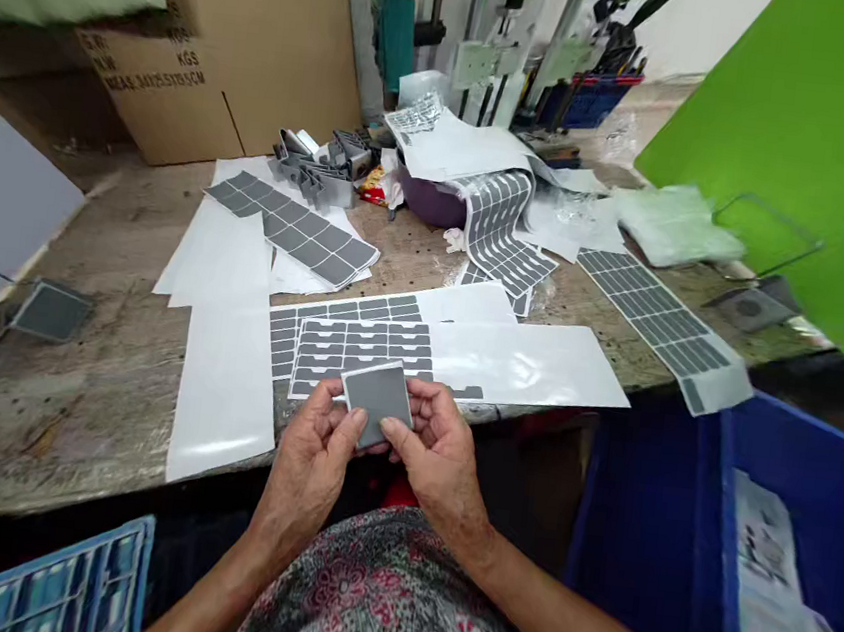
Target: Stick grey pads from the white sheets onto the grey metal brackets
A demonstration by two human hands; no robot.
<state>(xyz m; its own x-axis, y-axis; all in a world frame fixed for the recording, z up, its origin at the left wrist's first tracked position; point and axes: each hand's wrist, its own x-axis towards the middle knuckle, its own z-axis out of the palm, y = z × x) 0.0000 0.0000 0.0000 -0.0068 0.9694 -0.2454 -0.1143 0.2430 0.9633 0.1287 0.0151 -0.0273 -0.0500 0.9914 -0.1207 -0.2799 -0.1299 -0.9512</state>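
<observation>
Both my hands grip one flat grey square pad (pixel 379 397) with a pale edge, just above the front edge of the workbench. My left hand (pixel 312 460) has its thumb on the pad's lower left face, with fingers behind it. From the other side my right hand (pixel 444 459) presses its thumb near the middle, its fingers curled behind the right edge. Just beyond the pad lie white backing sheets bearing grey die-cut stickers (pixel 359 345). To the left, a plain white sheet (pixel 225 396) hangs slightly toward the bench edge.
Grey square sticker strips (pixel 302 233) lie at the back left, beside a pile of grey metal brackets (pixel 324 165). Another sticker strip (pixel 663 321) reaches the right edge above a blue bin (pixel 672 523). A blue crate (pixel 61 590) stands lower left; a cardboard box (pixel 262 38) stands behind.
</observation>
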